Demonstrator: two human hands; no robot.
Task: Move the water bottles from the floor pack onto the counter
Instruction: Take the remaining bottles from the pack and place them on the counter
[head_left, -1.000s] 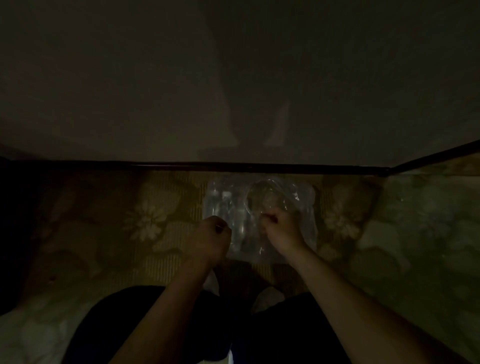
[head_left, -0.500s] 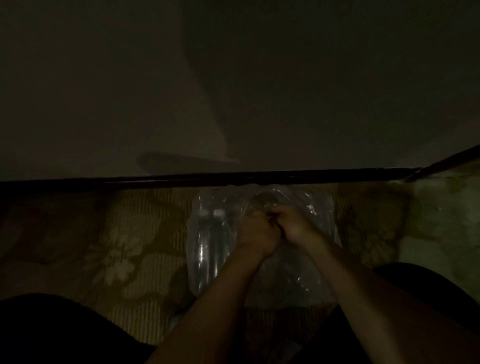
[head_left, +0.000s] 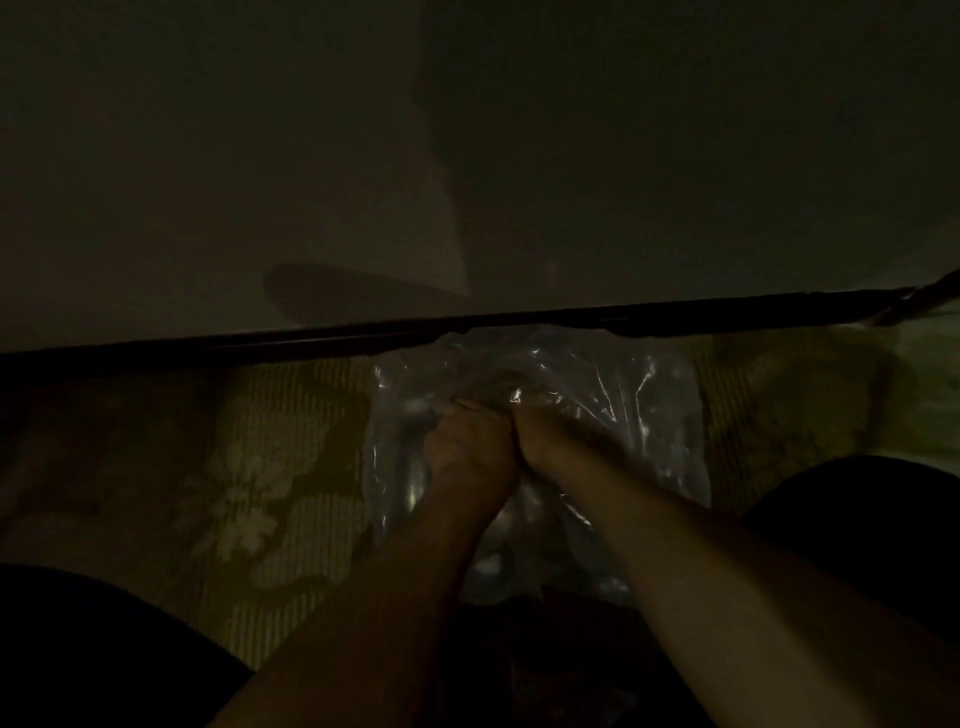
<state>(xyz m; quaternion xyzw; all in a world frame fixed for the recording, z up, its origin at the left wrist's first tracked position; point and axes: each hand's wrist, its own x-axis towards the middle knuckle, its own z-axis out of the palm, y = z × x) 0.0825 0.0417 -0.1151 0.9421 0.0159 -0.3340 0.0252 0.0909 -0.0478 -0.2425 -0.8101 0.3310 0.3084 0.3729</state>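
Note:
The scene is very dim. A pack of water bottles in clear plastic wrap (head_left: 639, 410) lies on the patterned floor against the base of a wall. Pale bottle shapes show faintly through the wrap at its left side (head_left: 402, 457). My left hand (head_left: 467, 447) and my right hand (head_left: 545, 436) are pressed together side by side on top of the pack, both with fingers curled into the crinkled wrap near its middle. The fingertips are hidden in the folds.
A dark baseboard strip (head_left: 311, 340) runs across the view where the plain wall (head_left: 467, 156) meets the floral-patterned floor (head_left: 249, 499). My dark-clothed knees (head_left: 857, 519) flank the pack on either side. No counter is in sight.
My hands, apart a second ago, have come together on the middle of the wrap. The camera has dropped lower and closer to the pack.

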